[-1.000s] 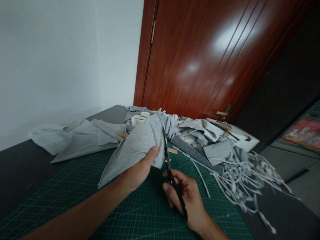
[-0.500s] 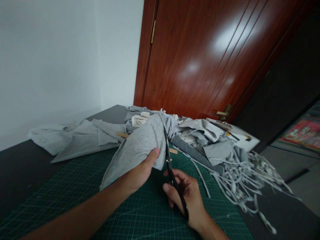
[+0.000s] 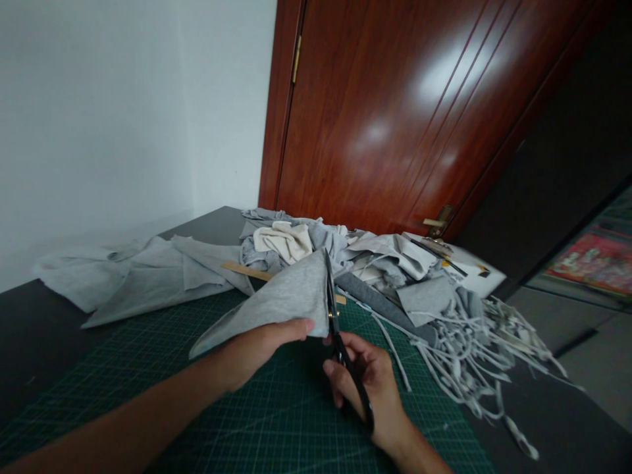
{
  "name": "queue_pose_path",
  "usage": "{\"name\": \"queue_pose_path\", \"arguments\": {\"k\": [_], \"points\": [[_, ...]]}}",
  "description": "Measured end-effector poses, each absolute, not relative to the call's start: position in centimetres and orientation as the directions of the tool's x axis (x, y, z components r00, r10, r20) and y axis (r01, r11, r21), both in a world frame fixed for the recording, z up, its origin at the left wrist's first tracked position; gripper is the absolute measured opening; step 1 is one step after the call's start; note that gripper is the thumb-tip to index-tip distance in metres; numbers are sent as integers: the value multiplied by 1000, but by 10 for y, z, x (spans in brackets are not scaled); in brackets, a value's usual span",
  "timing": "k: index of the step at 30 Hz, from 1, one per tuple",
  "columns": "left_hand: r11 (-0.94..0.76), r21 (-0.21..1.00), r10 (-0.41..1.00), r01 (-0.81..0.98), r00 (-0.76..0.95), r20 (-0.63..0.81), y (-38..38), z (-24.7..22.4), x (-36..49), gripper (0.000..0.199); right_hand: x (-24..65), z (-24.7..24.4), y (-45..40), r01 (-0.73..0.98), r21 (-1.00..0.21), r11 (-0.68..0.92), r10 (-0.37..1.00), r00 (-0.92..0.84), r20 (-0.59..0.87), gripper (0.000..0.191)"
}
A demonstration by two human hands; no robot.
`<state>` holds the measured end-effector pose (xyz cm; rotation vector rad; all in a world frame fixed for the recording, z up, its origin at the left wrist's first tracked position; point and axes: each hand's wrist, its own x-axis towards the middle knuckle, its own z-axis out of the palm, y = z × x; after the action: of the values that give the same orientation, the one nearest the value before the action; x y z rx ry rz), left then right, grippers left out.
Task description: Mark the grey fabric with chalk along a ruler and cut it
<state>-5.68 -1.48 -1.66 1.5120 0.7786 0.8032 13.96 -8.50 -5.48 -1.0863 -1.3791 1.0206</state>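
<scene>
My left hand [image 3: 266,345] grips a light grey piece of fabric [image 3: 281,296] near its lower right corner, thumb on top and the other fingers hidden beneath. The piece is raised above the green cutting mat [image 3: 237,421]. My right hand [image 3: 370,375] is closed around the handles of black scissors [image 3: 338,336]. Their blades point away from me and lie along the right edge of the fabric. Whether the blades are parted or closed cannot be made out.
Grey fabric [image 3: 158,276] lies spread at the left. Behind are heaped grey cloths, a cream cloth [image 3: 284,240] and a wooden ruler [image 3: 244,270], partly covered. Thin fabric strips [image 3: 469,359] are tangled at the right. A brown door [image 3: 375,112] stands behind the dark table [image 3: 567,421].
The fabric in my left hand has come down and lies flatter, showing more of the cream cloth and ruler. My left hand has turned flatter. The scissors stay along the fabric's right edge.
</scene>
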Motion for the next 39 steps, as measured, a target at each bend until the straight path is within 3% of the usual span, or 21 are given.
{"name": "queue_pose_path", "arguments": {"k": [2,5,7,10,12,13,15,17,22,32,39], "points": [[70,980,684,186,706,-183,-13,-6,-84,45,142,-56,-83,69,-974,214,977,-40,212,46],[-136,908,560,395,787,-258,-11,19,-137,72,144,-56,-82,64,-977,202,979,-49,199,45],[-164,923,407,348,876,-258,-5,37,-165,53,145,-57,-82,56,-978,201,979,-58,198,44],[-193,973,483,125,875,-16,13,60,-173,30,146,-61,-83,42,-981,190,977,-102,185,45],[-389,920,685,41,681,260,32,70,-159,25,148,-66,-84,32,-983,180,977,-123,175,45],[-484,874,694,44,628,353,41,73,-149,31,148,-69,-84,27,-983,181,976,-127,177,44],[-611,786,616,94,681,397,59,79,-130,52,150,-75,-84,28,-983,184,974,-139,178,42],[-688,716,525,119,762,379,71,82,-116,64,151,-79,-83,48,-983,176,974,-156,167,40],[-713,698,376,61,874,309,80,85,-105,37,155,-87,-80,30,-984,176,968,-184,168,35],[-652,753,446,89,848,286,87,84,-106,11,167,-94,-77,64,-968,243,942,-252,220,28],[-637,770,415,32,856,308,86,84,-107,5,166,-96,-79,91,-946,311,927,-251,280,30]]}}
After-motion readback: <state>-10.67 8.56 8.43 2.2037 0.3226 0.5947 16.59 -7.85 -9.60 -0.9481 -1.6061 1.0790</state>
